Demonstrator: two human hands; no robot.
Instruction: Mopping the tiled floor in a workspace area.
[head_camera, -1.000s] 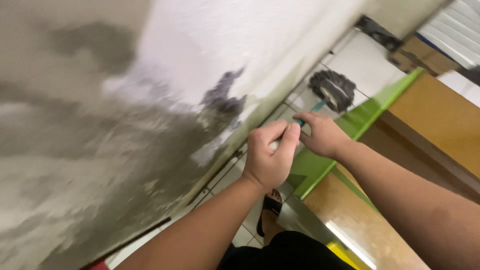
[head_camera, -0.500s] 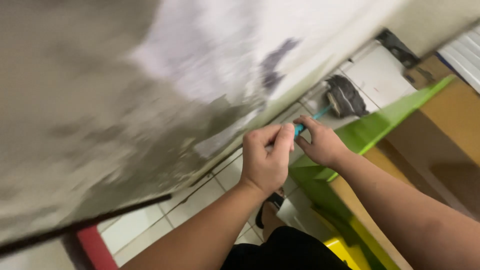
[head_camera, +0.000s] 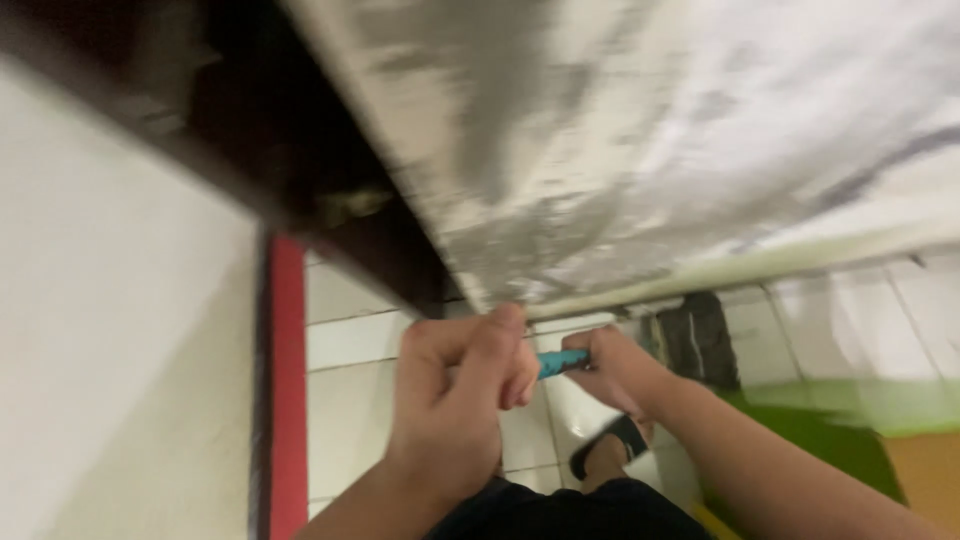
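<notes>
Both fists meet chest-high: left hand (head_camera: 455, 385) and right hand (head_camera: 605, 368) closed around a teal-handled tool (head_camera: 552, 363).

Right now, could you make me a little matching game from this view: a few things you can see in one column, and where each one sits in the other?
Things:
1. small teal handle
2. red vertical strip
3. black sandal
4. green board edge

Places:
A. far right, low
B. between the left hand and right hand
C. on the white floor tiles below the hands
D. left, beside the dark door frame

Pairs: 1-B, 2-D, 3-C, 4-A
</notes>
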